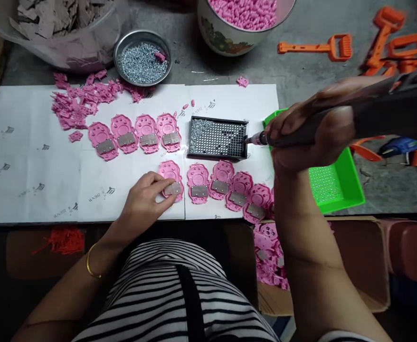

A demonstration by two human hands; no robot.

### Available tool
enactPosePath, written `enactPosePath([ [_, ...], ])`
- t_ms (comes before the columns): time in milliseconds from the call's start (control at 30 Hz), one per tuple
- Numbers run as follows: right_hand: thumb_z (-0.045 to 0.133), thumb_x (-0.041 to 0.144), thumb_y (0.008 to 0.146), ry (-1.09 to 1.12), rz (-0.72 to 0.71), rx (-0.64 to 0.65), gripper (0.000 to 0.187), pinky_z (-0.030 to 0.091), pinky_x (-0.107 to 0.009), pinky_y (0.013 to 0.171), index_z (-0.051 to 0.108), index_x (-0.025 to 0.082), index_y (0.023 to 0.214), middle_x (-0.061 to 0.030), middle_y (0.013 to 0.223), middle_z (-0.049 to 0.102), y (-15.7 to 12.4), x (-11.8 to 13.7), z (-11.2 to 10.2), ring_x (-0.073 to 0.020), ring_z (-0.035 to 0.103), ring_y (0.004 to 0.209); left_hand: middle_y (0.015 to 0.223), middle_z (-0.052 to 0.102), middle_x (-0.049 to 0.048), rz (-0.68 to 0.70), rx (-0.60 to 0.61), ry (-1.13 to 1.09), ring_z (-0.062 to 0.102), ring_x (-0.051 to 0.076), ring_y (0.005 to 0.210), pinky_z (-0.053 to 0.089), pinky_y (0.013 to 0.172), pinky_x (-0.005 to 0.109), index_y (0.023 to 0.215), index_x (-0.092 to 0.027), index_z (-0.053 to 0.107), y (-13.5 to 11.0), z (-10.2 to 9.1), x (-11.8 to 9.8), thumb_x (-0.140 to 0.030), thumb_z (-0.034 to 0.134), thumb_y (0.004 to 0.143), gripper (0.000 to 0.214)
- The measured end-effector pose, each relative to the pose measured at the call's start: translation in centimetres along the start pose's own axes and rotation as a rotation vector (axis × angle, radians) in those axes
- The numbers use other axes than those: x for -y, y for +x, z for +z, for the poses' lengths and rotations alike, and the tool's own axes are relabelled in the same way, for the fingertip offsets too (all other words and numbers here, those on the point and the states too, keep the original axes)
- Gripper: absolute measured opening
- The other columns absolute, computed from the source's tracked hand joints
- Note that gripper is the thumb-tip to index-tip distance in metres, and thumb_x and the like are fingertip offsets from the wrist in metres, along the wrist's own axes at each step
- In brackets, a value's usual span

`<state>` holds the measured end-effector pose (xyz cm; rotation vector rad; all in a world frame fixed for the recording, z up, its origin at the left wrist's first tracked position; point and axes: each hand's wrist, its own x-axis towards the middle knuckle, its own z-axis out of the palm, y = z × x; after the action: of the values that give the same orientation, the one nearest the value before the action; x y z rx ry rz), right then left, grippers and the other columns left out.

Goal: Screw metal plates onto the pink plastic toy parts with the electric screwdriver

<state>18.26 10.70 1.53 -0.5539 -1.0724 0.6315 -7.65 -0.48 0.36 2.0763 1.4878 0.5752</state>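
Pink paw-shaped plastic piece [172, 179], the leftmost of the near row on the white paper sheet [33, 156], lies under the left hand [145, 202], whose fingertips press flat on the small metal plate set across its lower half. The right hand [308, 130] is closed around a dark powered screwdriver [336, 124] whose long axis runs roughly left to right, its tip touching the right edge of the black screw tray [217, 138]. That tip sits up and to the right of the held piece, so the left hand is far nearer to it.
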Motion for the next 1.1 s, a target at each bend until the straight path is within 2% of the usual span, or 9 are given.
enactPosePath([
  [100, 0.067, 0.037, 0.081, -0.051, 0.035, 0.023, 0.013, 0.034, -0.026, 0.032, 0.062, 0.027, 0.088, 0.0064, 0.048, 0.042, 0.0, 0.1, 0.4, -0.0105, 0.036, 0.034, 0.088, 0.061, 0.0025, 0.042, 0.05, 0.036, 0.059, 0.014, 0.08, 0.052, 0.071, 0.028, 0.107, -0.017, 0.071, -0.4, 1.2, 0.1, -0.023, 0.068, 0.087, 0.02],
  [200, 0.066, 0.038, 0.081, -0.057, 0.011, 0.035, 0.013, 0.034, -0.025, 0.031, 0.062, 0.028, 0.09, 0.0065, 0.051, 0.043, -0.1, -0.1, 0.6, -0.0099, 0.037, 0.034, 0.088, 0.06, 0.0035, 0.079, 0.023, 0.056, 0.057, 0.016, 0.081, 0.052, 0.071, 0.029, 0.107, -0.016, 0.071, -0.5, 1.9, 0.0, -0.019, 0.068, 0.087, 0.021],
  [433, 0.066, 0.042, 0.081, -0.085, 0.056, 0.044, 0.02, 0.035, -0.022, 0.032, 0.055, 0.026, 0.079, 0.007, 0.05, 0.039, -0.2, -1.2, 0.7, -0.0082, 0.036, 0.035, 0.089, 0.059, 0.0047, 0.125, -0.019, 0.056, 0.056, 0.016, 0.08, 0.052, 0.069, 0.029, 0.108, -0.012, 0.071, -0.5, 2.0, 0.2, -0.016, 0.069, 0.085, 0.024],
  [633, 0.065, 0.036, 0.08, -0.037, 0.033, 0.026, 0.011, 0.032, -0.022, 0.029, 0.062, 0.026, 0.081, 0.0064, 0.047, 0.04, -0.3, -1.7, 0.9, -0.0087, 0.034, 0.032, 0.091, 0.059, 0.0057, 0.158, -0.023, 0.042, 0.057, 0.016, 0.081, 0.054, 0.07, 0.029, 0.109, -0.009, 0.07, -0.6, 2.1, 0.4, -0.015, 0.069, 0.085, 0.025],
  [800, 0.067, 0.034, 0.08, -0.025, 0.091, 0.023, 0.008, 0.033, -0.024, 0.03, 0.064, 0.027, 0.082, 0.0061, 0.048, 0.041, -0.3, -1.7, 0.9, -0.0096, 0.036, 0.033, 0.092, 0.059, 0.0066, 0.164, -0.037, 0.042, 0.058, 0.017, 0.084, 0.056, 0.073, 0.031, 0.114, -0.008, 0.068, -0.7, 2.3, 0.5, -0.017, 0.069, 0.087, 0.028],
  [1000, 0.069, 0.034, 0.082, 0.008, 0.052, 0.088, 0.013, 0.037, -0.022, 0.031, 0.067, 0.022, 0.087, 0.0061, 0.049, 0.045, -0.3, -2.4, 1.2, -0.0086, 0.04, 0.034, 0.089, 0.061, 0.0064, 0.183, -0.075, 0.017, 0.059, 0.017, 0.082, 0.055, 0.072, 0.031, 0.105, -0.007, 0.07, -0.6, 2.2, 0.6, -0.016, 0.07, 0.085, 0.022],
  [1100, 0.066, 0.028, 0.085, 0.054, -0.063, 0.117, 0.012, 0.04, -0.02, 0.035, 0.069, 0.022, 0.095, 0.0061, 0.051, 0.045, -0.1, -1.5, 1.1, -0.0071, 0.041, 0.036, 0.088, 0.061, 0.0056, 0.166, -0.114, -0.042, 0.059, 0.015, 0.08, 0.054, 0.071, 0.028, 0.104, -0.008, 0.07, -0.5, 1.8, -0.1, -0.017, 0.071, 0.085, 0.022],
])
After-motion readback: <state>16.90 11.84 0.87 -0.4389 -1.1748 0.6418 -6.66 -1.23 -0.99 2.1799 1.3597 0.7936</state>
